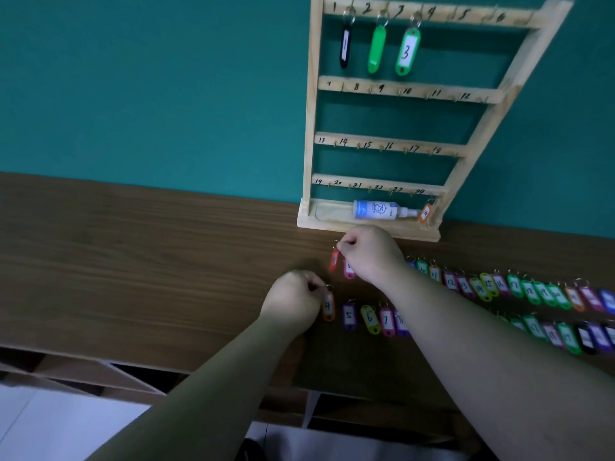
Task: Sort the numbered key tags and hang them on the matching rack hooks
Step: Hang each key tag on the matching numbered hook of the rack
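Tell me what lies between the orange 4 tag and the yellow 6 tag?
A purple 5 tag lies between the orange 4 tag and the yellow 6 tag, as the head view shows.

Dim, flat indoor lighting. Soft shadow darkens the wooden table [133,247] beneath the forearms [466,344]. Wide-angle distortion slants the key rack [492,94] toward the frame edge. At far right the key tags [532,291] smear into blur; rack numerals are legible.
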